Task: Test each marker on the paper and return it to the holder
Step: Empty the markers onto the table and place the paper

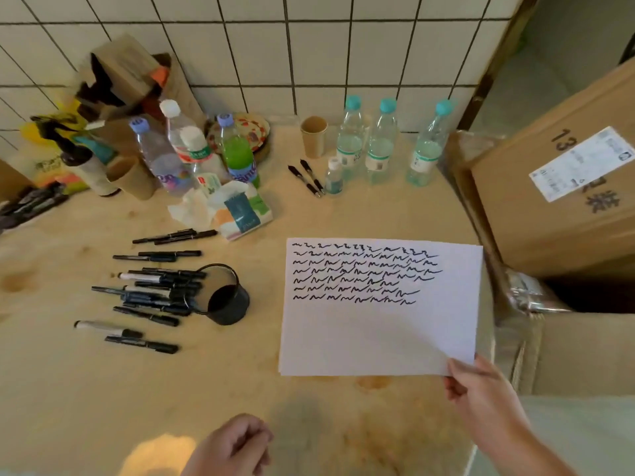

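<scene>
Warm, soft indoor light; wide-angle view.
Edges are bent and blurred, a glare patch is seen on the table (165,448) near the bottom.

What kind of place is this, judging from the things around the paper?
Probably a back room or storage corner used as a makeshift workspace, not an office. A white tiled wall stands behind a plain table, big cardboard boxes are stacked on the right, and water bottles crowd the back.
</scene>
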